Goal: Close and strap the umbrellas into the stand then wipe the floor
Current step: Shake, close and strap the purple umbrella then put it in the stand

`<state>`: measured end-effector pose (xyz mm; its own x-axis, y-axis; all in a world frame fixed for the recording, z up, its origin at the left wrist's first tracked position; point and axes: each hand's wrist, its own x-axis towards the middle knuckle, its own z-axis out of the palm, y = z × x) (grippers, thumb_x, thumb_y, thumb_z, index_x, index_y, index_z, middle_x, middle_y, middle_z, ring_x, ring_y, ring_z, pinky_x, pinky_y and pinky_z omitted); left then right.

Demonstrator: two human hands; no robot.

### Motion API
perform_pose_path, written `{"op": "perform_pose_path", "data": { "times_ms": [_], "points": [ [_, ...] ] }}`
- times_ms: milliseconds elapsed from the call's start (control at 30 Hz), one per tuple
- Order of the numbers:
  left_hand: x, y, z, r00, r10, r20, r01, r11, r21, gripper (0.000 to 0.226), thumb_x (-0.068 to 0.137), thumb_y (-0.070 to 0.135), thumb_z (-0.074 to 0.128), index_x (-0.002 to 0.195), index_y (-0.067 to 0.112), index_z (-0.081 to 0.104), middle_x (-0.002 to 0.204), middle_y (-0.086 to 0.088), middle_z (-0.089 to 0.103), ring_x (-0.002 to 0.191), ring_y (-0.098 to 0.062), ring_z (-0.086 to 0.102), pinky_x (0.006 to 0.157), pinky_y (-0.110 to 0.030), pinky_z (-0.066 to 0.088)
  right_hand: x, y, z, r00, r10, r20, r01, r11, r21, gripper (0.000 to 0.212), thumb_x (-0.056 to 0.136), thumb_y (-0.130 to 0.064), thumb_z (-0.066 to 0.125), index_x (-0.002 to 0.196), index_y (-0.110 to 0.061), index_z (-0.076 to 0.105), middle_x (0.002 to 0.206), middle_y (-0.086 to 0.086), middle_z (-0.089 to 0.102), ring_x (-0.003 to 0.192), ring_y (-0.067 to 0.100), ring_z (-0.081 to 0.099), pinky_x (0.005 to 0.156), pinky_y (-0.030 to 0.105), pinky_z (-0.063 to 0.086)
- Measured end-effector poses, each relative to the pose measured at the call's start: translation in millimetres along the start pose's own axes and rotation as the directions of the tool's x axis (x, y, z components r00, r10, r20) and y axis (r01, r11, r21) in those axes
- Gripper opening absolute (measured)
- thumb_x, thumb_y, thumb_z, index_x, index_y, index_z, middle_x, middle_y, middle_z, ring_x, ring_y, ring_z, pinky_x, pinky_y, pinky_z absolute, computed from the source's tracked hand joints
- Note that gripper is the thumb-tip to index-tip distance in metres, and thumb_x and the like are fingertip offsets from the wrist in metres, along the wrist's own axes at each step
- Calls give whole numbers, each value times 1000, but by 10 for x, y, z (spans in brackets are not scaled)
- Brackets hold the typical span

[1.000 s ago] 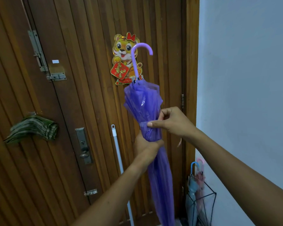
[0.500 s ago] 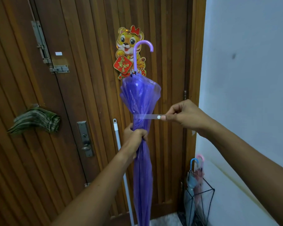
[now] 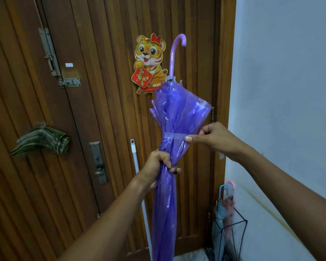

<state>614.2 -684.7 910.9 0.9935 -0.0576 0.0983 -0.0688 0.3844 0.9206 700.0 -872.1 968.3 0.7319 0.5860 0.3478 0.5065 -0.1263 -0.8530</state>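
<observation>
**Purple umbrella in both hands, strap round its folds**

We hold the purple umbrella (image 3: 177,113) upright in front of the wooden door (image 3: 102,110), with its hooked handle (image 3: 175,51) on top and its lower end running out of the bottom of the view. Our left hand (image 3: 158,164) is clenched round the gathered canopy at its middle. Just above it a pale strap (image 3: 172,135) circles the folds, and our right hand (image 3: 211,138) pinches the strap's end at the umbrella's right side. Above the strap the canopy flares loose.

The wire stand (image 3: 241,223) sits low in the corner between the door frame and the pale wall (image 3: 290,91), to the right of the purple umbrella. A blue umbrella (image 3: 219,213) and a pink umbrella (image 3: 230,202) stand in it, handles up.

A white pole (image 3: 137,166) leans on the door just left of the purple umbrella, partly hidden behind our left arm. A tiger picture (image 3: 150,61) is on the door beside the handle, and a striped cloth (image 3: 41,140) hangs further left, near the lock plate (image 3: 98,162).
</observation>
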Motion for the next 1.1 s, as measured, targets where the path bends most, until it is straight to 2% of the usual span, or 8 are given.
{"op": "perform_pose_path", "data": {
  "times_ms": [167, 267, 367, 533, 633, 700, 933, 1100],
  "points": [
    [-53, 64, 101, 935, -136, 329, 158, 987, -40, 32, 37, 8, 64, 69, 2, 59, 59, -8, 49, 42, -16, 49, 61, -32, 54, -63, 42, 92, 992, 22, 124, -58, 951, 303, 30, 90, -18, 74, 115, -11, 60, 76, -11, 74, 68, 0, 66, 63, 14, 49],
    [-57, 38, 58, 890, -191, 414, 214, 977, -10, 36, 39, 9, 67, 74, -1, 61, 61, -10, 54, 48, -21, 55, 71, -38, 56, -41, 166, 77, 982, 40, 183, -105, 927, 361, 51, 77, -25, 84, 122, -13, 61, 111, 4, 74, 102, 23, 67, 85, 37, 52],
    [-21, 3, -40, 861, -253, 442, 257, 965, 52, 53, 51, 10, 60, 101, -8, 65, 72, -17, 62, 71, -34, 66, 89, -49, 50, -51, 187, 46, 985, 6, 173, -69, 930, 362, 43, 82, -10, 77, 121, -11, 61, 114, 6, 74, 108, 24, 71, 86, 35, 59],
    [0, -112, -145, 990, -122, 69, 107, 976, 190, 50, 57, 25, 63, 103, 7, 69, 85, -11, 69, 75, -22, 69, 69, -34, 55, -26, 195, 181, 995, -28, -100, 38, 995, 94, 42, 78, -11, 83, 113, -22, 62, 105, -3, 73, 98, 12, 73, 82, 29, 62],
    [92, -296, -86, 991, 48, -128, 28, 847, 530, 70, 61, 37, 84, 124, 26, 56, 106, -1, 71, 88, -15, 71, 71, -33, 57, 29, 305, 321, 978, 2, -211, -29, 992, -124, 41, 75, -28, 87, 108, -18, 65, 98, -3, 74, 86, 9, 74, 83, 40, 62],
    [150, -438, -16, 959, 174, -226, 6, 780, 626, 80, 56, 38, 94, 125, 28, 55, 111, 1, 70, 95, -13, 71, 81, -35, 59, 56, 287, 409, 986, 12, -169, -45, 981, -188, 44, 73, -36, 87, 106, -18, 64, 94, -4, 74, 82, 8, 74, 79, 39, 63],
    [120, -380, -27, 812, 326, -485, 50, 788, 613, 22, 69, 16, 75, 90, 24, 69, 76, 5, 70, 70, -13, 64, 61, -26, 45, 106, 167, 408, 984, 167, 66, -144, 952, -271, 29, 87, -42, 73, 104, -20, 66, 96, 1, 72, 85, 13, 70, 84, 35, 59],
    [85, -299, -115, 886, 163, -434, 91, 856, 509, 15, 74, 10, 72, 87, 14, 65, 72, -1, 65, 60, -11, 62, 57, -26, 47, 85, 193, 433, 989, 137, 61, -119, 963, -243, 33, 92, -34, 69, 78, -4, 67, 65, 6, 57, 61, 16, 54, 66, 34, 47]
  ]
}}
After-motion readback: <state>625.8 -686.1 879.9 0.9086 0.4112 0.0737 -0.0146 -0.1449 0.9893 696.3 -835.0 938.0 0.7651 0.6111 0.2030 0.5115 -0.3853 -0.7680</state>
